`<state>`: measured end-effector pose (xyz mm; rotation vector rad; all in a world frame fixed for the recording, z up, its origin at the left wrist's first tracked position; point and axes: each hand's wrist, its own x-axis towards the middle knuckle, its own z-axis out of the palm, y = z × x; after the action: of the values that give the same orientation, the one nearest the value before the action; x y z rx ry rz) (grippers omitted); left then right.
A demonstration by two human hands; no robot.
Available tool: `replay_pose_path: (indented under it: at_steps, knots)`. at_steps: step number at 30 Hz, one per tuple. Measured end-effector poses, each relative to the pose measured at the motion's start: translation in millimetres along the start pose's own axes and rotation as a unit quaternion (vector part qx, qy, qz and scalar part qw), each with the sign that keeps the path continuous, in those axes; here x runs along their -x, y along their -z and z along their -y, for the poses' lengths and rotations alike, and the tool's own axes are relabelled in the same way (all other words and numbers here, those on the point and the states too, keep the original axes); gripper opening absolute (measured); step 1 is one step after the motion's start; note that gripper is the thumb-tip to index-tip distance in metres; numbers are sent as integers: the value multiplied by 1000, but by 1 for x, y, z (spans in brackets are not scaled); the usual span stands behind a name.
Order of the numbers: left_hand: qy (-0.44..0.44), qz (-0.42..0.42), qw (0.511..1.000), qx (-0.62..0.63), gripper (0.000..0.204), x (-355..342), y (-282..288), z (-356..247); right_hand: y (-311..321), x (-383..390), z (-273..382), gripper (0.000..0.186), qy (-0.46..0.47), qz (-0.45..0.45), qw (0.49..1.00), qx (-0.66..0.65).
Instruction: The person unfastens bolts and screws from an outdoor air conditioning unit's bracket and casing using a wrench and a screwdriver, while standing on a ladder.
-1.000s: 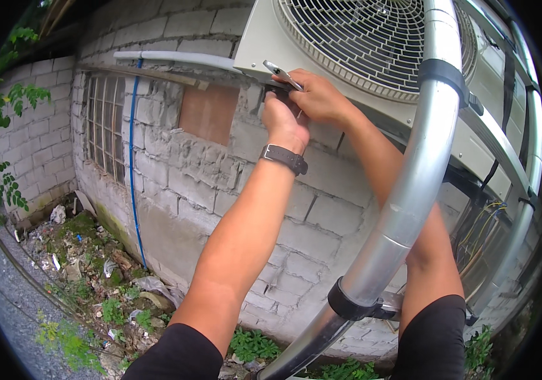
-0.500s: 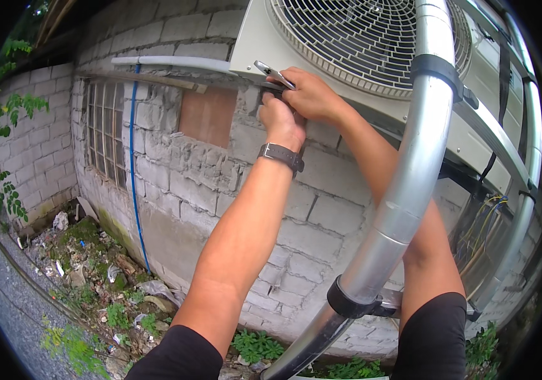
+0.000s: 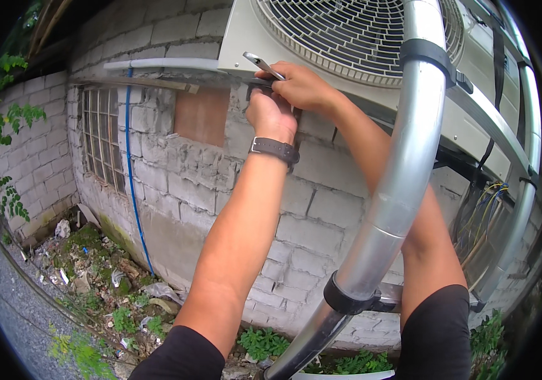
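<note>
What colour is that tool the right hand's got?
The tool is silvery; it shows best in the head view.

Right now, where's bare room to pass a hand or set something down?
A hand could likely pass between left forearm and ladder, or that forearm and the blue pipe. Left of the rubble, the gravel looks bare. Crowded: below the unit, around left hand, right hand and tool.

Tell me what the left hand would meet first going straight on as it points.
Likely the bottom of the air-conditioner outdoor unit, just above the left hand; depth is unclear, so the right hand or its silver hand tool might come first.
</note>
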<state>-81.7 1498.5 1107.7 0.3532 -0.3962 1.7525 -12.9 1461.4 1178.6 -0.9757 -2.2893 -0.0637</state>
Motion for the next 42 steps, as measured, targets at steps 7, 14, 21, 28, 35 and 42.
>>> replay_pose_path:
  at_steps: [7, 14, 21, 28, 35, 42]
  knots:
    - [20, 3, 998, -54, 35, 10, -2, 1, 0, -5, -21, 40, 57, -30, 998, 25]
    - [-2, 17, 999, -31, 36, -2, 11, 5, -4, -6, -11, 43, 29, -8, 1000, -2]
    - [-21, 36, 993, -107, 37, 10, 5, 2, -4, -3, -9, 43, 23, -13, 1000, -3]
    - [12, 61, 997, -43, 37, 2, 14, 2, -4, -3, -13, 42, 21, -20, 999, 16]
    - [84, 58, 995, 13, 28, -5, 20, -8, -3, -2, -7, 45, 34, -7, 999, -4]
    - [65, 9, 998, -15, 28, 17, 0, -6, -10, 2, -16, 46, 44, 17, 999, -23]
